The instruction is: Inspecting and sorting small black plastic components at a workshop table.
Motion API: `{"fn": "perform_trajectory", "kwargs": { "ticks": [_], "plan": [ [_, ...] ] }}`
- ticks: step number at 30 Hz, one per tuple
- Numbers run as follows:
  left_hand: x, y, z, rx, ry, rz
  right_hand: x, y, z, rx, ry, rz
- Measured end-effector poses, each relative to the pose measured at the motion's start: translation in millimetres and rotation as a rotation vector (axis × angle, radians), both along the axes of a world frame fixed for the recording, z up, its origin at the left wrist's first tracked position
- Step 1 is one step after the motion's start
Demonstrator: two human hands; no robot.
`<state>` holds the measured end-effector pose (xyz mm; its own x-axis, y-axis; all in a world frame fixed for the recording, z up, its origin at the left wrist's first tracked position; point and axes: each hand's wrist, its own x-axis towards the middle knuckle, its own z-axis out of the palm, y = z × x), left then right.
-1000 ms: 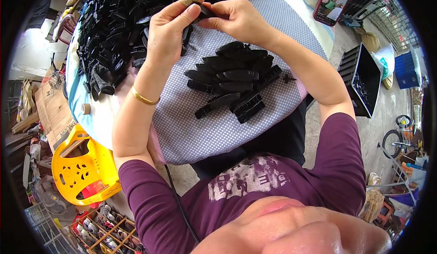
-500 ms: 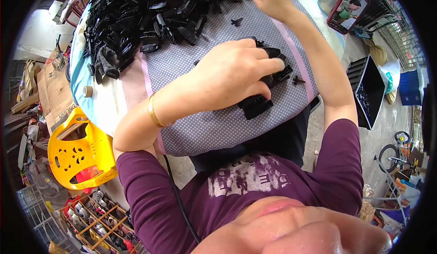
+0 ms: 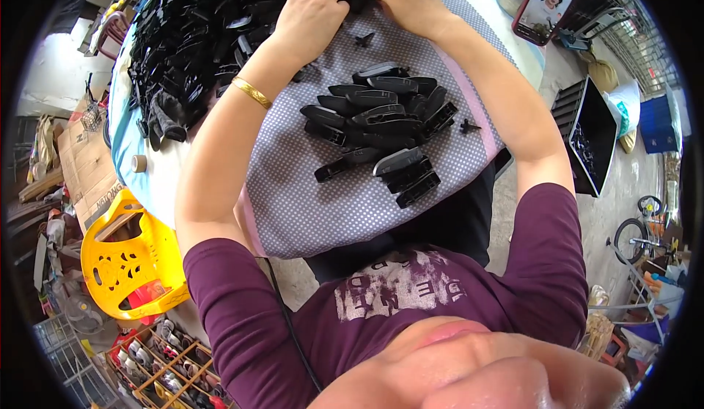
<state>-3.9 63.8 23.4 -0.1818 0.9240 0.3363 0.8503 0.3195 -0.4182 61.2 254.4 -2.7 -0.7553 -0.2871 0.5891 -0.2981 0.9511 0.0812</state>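
My left hand (image 3: 312, 14), with a gold bangle on its wrist, reaches to the near edge of a big heap of black plastic parts (image 3: 187, 35). Its fingers are spread, with the tips touching parts there. Beside it my right hand (image 3: 407, 2) has bent, closed fingers at the heap's edge; what they hold, if anything, is hidden. Closer to my body, a smaller group of long black plastic pieces (image 3: 381, 112) lies stacked on a dotted grey cloth (image 3: 293, 211). A short row of similar pieces (image 3: 407, 178) sits at its near side.
Small black bits (image 3: 469, 126) lie on the cloth. A tape roll (image 3: 139, 163) is on the table's left. A phone (image 3: 544, 9) stands at the far right. A black crate (image 3: 587, 134) is on the floor at right, and a yellow chair (image 3: 136, 262) at left.
My left hand has left the small group of pieces and moved up to the heap, uncovering the group. My right hand has shifted slightly left along the heap's edge.
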Motion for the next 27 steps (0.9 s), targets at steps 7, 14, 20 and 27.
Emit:
{"fn": "perform_trajectory", "kwargs": {
  "ticks": [7,14,20,27],
  "plan": [
    [11.3,-10.6,-0.1,0.157,-0.310,-0.187,2.8,-2.9,7.4,-0.171,0.107,0.000],
    [49.7,-36.5,18.7,0.065,-0.546,-0.014,10.4,-6.5,15.9,-0.557,0.112,0.109],
    [56.0,-37.9,25.2,0.023,-0.836,0.015,10.8,-1.6,7.7,-0.631,-0.330,0.091],
    [40.2,-30.3,4.6,0.181,-1.064,-0.012,25.1,-9.9,18.0,-0.102,-0.275,-0.123]
  ]
}}
